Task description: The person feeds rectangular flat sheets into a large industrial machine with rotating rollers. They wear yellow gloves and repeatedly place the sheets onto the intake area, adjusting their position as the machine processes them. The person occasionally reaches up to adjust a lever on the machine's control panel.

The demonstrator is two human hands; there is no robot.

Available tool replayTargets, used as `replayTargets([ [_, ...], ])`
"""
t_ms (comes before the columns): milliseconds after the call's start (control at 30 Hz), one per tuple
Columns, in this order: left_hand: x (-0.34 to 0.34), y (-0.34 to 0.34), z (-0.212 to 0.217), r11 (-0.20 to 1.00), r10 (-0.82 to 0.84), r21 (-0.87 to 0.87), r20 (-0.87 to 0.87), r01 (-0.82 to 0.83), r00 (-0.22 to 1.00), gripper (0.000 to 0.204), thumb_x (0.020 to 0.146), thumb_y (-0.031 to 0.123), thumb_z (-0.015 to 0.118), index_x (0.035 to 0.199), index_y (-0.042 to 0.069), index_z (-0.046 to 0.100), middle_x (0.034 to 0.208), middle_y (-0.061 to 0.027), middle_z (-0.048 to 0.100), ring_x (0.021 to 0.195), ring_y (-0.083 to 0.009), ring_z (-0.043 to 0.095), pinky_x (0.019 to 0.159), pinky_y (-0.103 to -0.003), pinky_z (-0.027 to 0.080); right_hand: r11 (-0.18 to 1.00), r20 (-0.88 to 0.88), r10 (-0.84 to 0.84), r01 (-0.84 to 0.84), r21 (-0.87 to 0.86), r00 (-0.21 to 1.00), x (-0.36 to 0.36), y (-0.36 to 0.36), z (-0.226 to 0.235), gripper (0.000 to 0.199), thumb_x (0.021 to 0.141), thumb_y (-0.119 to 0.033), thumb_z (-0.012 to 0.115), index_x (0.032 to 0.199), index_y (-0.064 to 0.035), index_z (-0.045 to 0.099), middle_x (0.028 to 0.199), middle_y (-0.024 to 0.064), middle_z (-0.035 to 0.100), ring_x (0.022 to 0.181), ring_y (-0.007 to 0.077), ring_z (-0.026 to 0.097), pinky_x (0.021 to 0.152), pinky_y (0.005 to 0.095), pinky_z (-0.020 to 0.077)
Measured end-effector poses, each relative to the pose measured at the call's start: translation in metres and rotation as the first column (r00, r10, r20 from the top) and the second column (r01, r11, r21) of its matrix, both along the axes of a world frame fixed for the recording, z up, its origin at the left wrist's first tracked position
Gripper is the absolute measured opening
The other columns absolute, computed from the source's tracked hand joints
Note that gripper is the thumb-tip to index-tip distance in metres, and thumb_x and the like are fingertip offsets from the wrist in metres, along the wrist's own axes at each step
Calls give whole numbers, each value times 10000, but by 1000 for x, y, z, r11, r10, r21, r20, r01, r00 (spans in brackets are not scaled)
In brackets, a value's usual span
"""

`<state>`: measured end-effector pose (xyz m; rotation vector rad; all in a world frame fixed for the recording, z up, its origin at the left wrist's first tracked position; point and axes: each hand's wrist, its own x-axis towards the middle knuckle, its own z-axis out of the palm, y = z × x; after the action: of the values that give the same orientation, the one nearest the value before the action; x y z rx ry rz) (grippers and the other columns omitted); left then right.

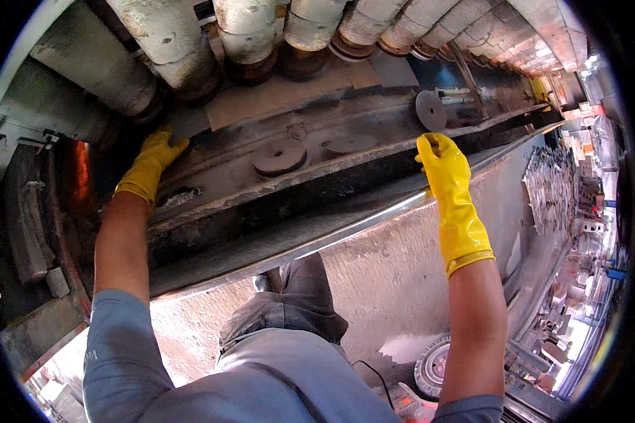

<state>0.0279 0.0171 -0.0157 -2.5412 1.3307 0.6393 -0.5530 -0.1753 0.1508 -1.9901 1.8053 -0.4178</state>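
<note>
Both my hands wear yellow rubber gloves. My left hand reaches onto the dusty ledge at the left, below the end of a thick pale cylinder. Its thumb stands apart from the fingers, and nothing shows in it. Farther right, my right hand is curled, thumb and fingers drawn together at the lower edge of a thin round grey disc with a small centre hole. This disc stands upright, its face toward me. Between my hands a thicker round disc and a flatter disc lie on the ledge.
Pale cylinders line the top. A dark trough with a metal front edge runs before me. An orange-red glow shows at left. Stacked thin pieces stand at right; a small wheel is below my right arm.
</note>
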Motion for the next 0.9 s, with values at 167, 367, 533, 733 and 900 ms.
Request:
replayTargets([
  [167,-12,-3,10,999,-26,-25,3,26,1000,924,978,659,594,1641,48,395,1713,-210,346,1580,-380,336,1294,-432,285,1000,40,-19,19,-5,999,0,4,1,500,986,-516,647,1245,-103,756,958,59,816,954,275,772,873,377,558],
  [367,-10,-2,9,999,-25,-28,4,25,1000,875,994,608,603,1643,59,396,1726,-200,323,1580,-371,337,1302,-413,279,1000,69,-16,14,23,997,0,2,1,486,1002,-473,672,1266,-71,741,986,60,806,928,218,765,841,332,558],
  [533,-17,-3,18,999,-27,-28,-2,27,1000,858,1001,587,609,1648,67,391,1731,-191,314,1592,-353,319,1307,-398,271,999,64,16,-18,40,998,-3,-1,-1,430,1034,-381,711,1267,-20,723,1012,54,782,865,129,748,753,260,560],
  [733,-19,-2,20,1000,-5,-23,11,6,1000,835,1011,565,613,1655,86,382,1743,-167,299,1605,-332,298,1313,-387,259,1000,27,-1,0,27,1000,-4,-1,-3,516,1000,-506,643,1275,-81,744,983,76,819,958,260,775,872,361,559],
  [900,-26,-5,26,1000,27,5,16,-27,1000,816,1017,545,616,1662,107,376,1753,-149,282,1611,-324,283,1319,-389,249,999,76,-3,0,46,997,-6,-3,-6,435,1028,-400,688,1272,-42,725,1000,56,789,884,168,752,776,293,557],
])
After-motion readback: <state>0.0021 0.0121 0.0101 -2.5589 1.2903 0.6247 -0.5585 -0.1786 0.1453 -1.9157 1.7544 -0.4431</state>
